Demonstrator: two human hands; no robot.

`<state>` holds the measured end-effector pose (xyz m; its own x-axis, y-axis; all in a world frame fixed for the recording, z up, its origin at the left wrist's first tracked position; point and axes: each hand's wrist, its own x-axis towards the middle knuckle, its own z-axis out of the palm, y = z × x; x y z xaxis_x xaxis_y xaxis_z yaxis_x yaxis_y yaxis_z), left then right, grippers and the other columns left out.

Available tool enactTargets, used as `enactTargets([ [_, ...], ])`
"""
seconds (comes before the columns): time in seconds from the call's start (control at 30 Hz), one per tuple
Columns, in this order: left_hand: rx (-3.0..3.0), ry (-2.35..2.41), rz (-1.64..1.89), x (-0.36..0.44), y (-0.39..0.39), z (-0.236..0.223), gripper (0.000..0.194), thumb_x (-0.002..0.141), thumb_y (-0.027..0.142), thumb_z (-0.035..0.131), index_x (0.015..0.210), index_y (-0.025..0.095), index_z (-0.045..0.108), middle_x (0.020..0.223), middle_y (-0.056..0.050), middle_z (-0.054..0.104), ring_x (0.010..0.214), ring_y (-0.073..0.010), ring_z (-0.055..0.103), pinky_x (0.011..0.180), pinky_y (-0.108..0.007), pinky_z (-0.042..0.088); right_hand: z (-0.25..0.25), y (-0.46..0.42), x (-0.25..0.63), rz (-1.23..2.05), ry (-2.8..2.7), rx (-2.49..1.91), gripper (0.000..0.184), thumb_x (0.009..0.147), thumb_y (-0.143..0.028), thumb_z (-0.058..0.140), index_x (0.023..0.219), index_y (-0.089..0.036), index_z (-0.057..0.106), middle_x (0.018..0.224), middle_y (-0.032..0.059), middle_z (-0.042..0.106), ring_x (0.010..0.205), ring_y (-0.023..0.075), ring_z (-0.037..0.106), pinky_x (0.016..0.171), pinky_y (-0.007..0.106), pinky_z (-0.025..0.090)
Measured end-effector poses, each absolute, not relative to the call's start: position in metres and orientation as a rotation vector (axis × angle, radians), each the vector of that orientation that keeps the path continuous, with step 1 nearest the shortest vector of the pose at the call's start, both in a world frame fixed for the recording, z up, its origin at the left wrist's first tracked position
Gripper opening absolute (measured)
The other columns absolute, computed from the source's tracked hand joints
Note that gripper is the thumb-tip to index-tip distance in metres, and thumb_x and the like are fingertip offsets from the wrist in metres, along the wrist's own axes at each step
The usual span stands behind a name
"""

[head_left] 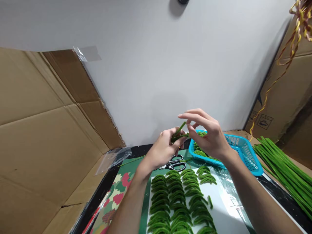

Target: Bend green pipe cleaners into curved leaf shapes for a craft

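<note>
My left hand (164, 146) is closed around green pipe cleaners (179, 130), and one fuzzy end sticks up past the fingers. Just right of that end hovers my right hand (207, 133), fingers apart, with nothing visibly gripped. Black-handled scissors (177, 163) lie below the hands on the green cutting mat (133, 167). Nearer to me, bent green pipe cleaner pieces (177, 198) are laid in several columns on a white sheet (224, 201). One short straight piece (210, 202) lies apart beside them.
A blue plastic basket (254, 159) holding more green pieces stands behind my right wrist. Long green pipe cleaners (285, 169) are bundled at the right. Cardboard panels (48, 146) and a white wall (146, 81) enclose the table. Twisted yellow wire (273, 84) hangs at the right.
</note>
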<state>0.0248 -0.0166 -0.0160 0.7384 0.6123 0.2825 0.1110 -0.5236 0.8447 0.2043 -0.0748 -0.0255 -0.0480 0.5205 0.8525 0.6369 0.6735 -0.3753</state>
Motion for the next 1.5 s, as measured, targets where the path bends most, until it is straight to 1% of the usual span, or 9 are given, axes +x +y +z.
enactTargets([
  [0.07,2.020,0.502,0.680,0.023,-0.018,-0.014,0.026,0.103,0.044,0.056,0.096,0.019,0.059,0.073,0.001,0.054,0.057,-0.0108,0.048,0.052,-0.025,0.043,-0.024,-0.076,0.211,-0.181,-1.797,-0.955,0.039,0.099,-0.009,0.049,0.122,-0.030,0.072,0.128,0.0060,0.067,0.106,0.0191,0.067,0.082,0.035,0.058],
  [0.17,1.966,0.477,0.685,0.022,-0.019,-0.011,0.027,0.104,0.046,0.054,0.098,0.020,0.059,0.068,0.002,0.053,0.054,-0.0102,0.047,0.048,-0.024,0.040,-0.024,-0.074,0.220,-0.277,-1.878,-0.999,0.030,0.101,-0.013,0.053,0.113,-0.030,0.075,0.118,0.0047,0.073,0.108,0.0220,0.065,0.085,0.038,0.057],
  [0.27,1.915,0.505,0.683,0.021,-0.018,-0.010,0.030,0.104,0.049,0.053,0.096,0.020,0.057,0.066,0.003,0.055,0.049,-0.0085,0.047,0.044,-0.021,0.038,-0.025,-0.073,0.225,-0.298,-1.846,-0.998,0.021,0.102,-0.020,0.058,0.110,-0.028,0.076,0.107,0.0041,0.076,0.100,0.0212,0.066,0.086,0.038,0.056],
  [0.4,1.872,0.503,0.741,0.022,-0.017,-0.012,0.028,0.105,0.048,0.054,0.099,0.021,0.057,0.062,0.006,0.053,0.045,-0.0070,0.043,0.042,-0.020,0.036,-0.025,-0.075,0.224,-0.324,-1.811,-1.057,0.014,0.101,-0.025,0.062,0.106,-0.025,0.076,0.095,0.0030,0.077,0.087,0.0190,0.066,0.076,0.034,0.053],
  [0.6,1.834,0.505,0.789,0.027,-0.019,-0.015,0.025,0.104,0.045,0.056,0.100,0.021,0.057,0.062,0.006,0.053,0.043,-0.0058,0.044,0.041,-0.019,0.036,-0.029,-0.072,0.217,-0.482,-1.714,-1.147,0.017,0.100,-0.025,0.060,0.091,-0.022,0.074,0.078,0.0017,0.072,0.071,0.0156,0.063,0.065,0.031,0.047],
  [0.87,1.806,0.480,0.821,0.035,-0.019,-0.022,0.026,0.104,0.045,0.057,0.099,0.019,0.055,0.068,0.004,0.062,0.042,-0.0059,0.053,0.040,-0.018,0.038,-0.032,-0.070,0.219,-0.397,-1.717,-1.109,0.014,0.099,-0.024,0.060,0.088,-0.021,0.069,0.074,-0.0005,0.070,0.064,0.0120,0.062,0.060,0.027,0.047],
  [1.2,1.711,0.497,0.996,0.037,-0.020,-0.021,0.019,0.104,0.035,0.056,0.093,0.019,0.056,0.061,0.006,0.057,0.038,-0.0059,0.049,0.036,-0.018,0.030,-0.036,-0.071,0.204,-0.331,-1.749,-1.103,0.011,0.098,-0.022,0.060,0.093,-0.021,0.069,0.076,-0.0014,0.072,0.064,0.0119,0.064,0.061,0.027,0.049],
  [1.33,1.701,0.492,1.033,0.037,-0.019,-0.020,0.019,0.103,0.033,0.058,0.089,0.019,0.056,0.061,0.005,0.057,0.039,-0.0053,0.048,0.036,-0.018,0.032,-0.038,-0.070,0.199,-0.357,-1.734,-1.096,0.011,0.099,-0.023,0.061,0.093,-0.021,0.070,0.074,-0.0019,0.073,0.061,0.0116,0.064,0.060,0.028,0.049],
  [1.5,1.699,0.491,1.008,0.036,-0.018,-0.021,0.018,0.102,0.035,0.060,0.096,0.018,0.059,0.068,0.005,0.059,0.040,-0.0042,0.049,0.036,-0.017,0.033,-0.038,-0.067,0.200,-0.392,-1.657,-1.104,0.011,0.097,-0.021,0.062,0.088,-0.021,0.069,0.072,-0.0024,0.073,0.060,0.0113,0.065,0.061,0.027,0.051],
])
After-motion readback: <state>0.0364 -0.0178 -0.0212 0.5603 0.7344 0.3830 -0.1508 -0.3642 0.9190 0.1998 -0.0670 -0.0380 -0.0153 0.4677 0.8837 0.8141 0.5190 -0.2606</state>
